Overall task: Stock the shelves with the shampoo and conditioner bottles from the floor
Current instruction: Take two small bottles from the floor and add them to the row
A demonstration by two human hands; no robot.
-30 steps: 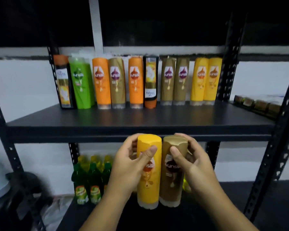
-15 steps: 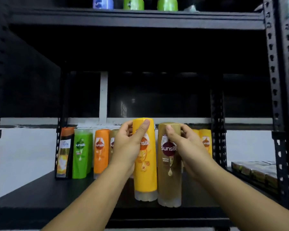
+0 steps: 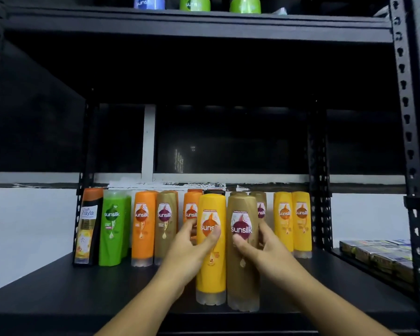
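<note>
My left hand (image 3: 187, 255) grips a yellow Sunsilk bottle (image 3: 211, 267), thumb across its label. Beside it, touching, my right hand (image 3: 260, 253) grips a brown-gold Sunsilk bottle (image 3: 243, 275). Both bottles stand upright, cap down, near the front of the black middle shelf (image 3: 58, 292). Behind them a row lines the back: a dark Safi Shayla bottle (image 3: 87, 226), a green Sunsilk bottle (image 3: 112, 226), orange (image 3: 143, 226) and brown bottles (image 3: 165, 224), and two yellow bottles (image 3: 292, 224) at the right. Some bottles in the row are hidden behind the two I hold.
The upper shelf (image 3: 194, 23) carries a blue bottle (image 3: 149, 2) and two green bottles (image 3: 218, 3), seen only at their bases. Black perforated uprights (image 3: 407, 141) frame the right side. Flat packaged boxes (image 3: 378, 255) lie on a neighbouring shelf at the right.
Both hands rose with the bottles from below the middle shelf, moved forward over it, and the bottles now stand low on its front part. My view tilted upward.
</note>
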